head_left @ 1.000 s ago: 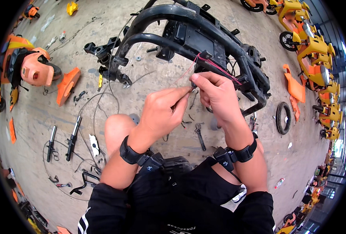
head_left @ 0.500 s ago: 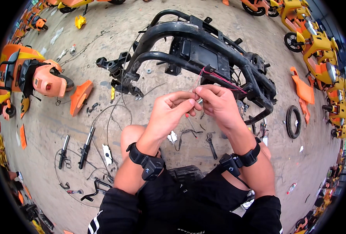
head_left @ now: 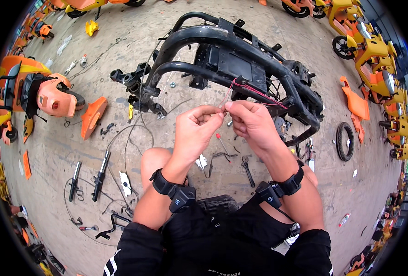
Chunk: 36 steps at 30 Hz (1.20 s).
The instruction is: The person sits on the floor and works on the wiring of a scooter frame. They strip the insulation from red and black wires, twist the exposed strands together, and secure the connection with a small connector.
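A thin red wire (head_left: 258,93) runs along a lower tube of the black scooter frame (head_left: 231,37) and comes down to my fingers. Both hands pinch at its end, fingertips nearly touching, in front of the frame. My left hand (head_left: 195,131) is closed with thumb against forefinger. Thumb and forefinger of my right hand (head_left: 254,124) are pressed together on the wire too, the other fingers curled. The very tip of the wire is covered by the fingertips. Each wrist wears a black strap with a small box.
On the concrete floor lie an adjustable wrench (head_left: 247,171), a red-handled screwdriver (head_left: 223,143), two shock absorbers (head_left: 101,175) and loose cables. A tyre (head_left: 345,141) and orange panels (head_left: 355,103) lie to the right. An orange scooter (head_left: 54,94) stands at the left.
Both hands have shifted slightly left, with the fingertips still meeting at the wire. My left fingers have curled in more. The whole view has shifted a little.
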{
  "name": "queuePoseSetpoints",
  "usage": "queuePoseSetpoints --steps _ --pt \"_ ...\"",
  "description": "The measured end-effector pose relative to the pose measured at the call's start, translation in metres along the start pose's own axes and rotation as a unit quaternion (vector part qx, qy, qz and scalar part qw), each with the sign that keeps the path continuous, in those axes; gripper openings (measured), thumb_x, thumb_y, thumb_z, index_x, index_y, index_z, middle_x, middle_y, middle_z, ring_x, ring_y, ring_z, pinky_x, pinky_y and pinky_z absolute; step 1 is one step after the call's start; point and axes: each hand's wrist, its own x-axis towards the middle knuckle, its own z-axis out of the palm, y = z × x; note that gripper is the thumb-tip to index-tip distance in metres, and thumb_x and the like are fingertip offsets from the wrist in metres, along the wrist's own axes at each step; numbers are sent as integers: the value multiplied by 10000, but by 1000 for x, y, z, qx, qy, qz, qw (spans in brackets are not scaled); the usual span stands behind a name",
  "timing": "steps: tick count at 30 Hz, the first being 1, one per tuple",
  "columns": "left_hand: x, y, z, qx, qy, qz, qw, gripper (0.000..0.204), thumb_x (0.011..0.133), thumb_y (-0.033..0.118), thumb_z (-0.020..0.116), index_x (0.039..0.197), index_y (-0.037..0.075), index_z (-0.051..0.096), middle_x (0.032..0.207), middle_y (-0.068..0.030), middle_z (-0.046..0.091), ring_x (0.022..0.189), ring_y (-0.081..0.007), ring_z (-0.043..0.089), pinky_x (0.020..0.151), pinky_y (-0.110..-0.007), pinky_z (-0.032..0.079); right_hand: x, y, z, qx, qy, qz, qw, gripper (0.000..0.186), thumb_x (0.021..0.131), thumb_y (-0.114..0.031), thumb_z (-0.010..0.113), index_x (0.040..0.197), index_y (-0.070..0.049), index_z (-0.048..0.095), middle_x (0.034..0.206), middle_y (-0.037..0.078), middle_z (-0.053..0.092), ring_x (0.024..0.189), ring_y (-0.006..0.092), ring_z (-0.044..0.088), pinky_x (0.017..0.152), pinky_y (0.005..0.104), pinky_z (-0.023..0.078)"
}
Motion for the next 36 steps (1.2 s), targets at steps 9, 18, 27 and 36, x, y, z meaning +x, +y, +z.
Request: queuePoseSetpoints --steps 9,18,27,36 --pt "0 -3 -2 8 13 0 1000 166 918 110 753 1012 -27 742 673 63 601 510 3 431 448 -188 283 0 1 0 -3 -4 -15 1000 236 951 -239 718 944 -3 715 621 -72 509 503 16 397 466 218 302" --pt "-10 -1 3 21 14 51 998 161 955 58 678 1067 -26 758 684 82 572 579 18 428 511 -184 335 -9 6 2 -220 96 -186 953 205 928 -165 712 1041 5 730 775 -18 646 580 25 501 500 212 395" --pt "-16 -1 3 114 20 154 981 195 919 -13 696 1103 -18 758 766 50 634 636 10 456 537 -178 332 -14 4 1 -442 76 -514 731 297 751 32 765 1033 -46 713 916 77 713 768 218 681 637 315 544" --pt "-8 -9 1 272 39 330 903 205 866 -59 700 1064 -38 752 739 -54 678 573 -55 523 518 -224 405 -10 -2 4 -487 51 -526 695 295 748 34 744 1027 -35 681 869 92 682 776 257 672 668 347 547"
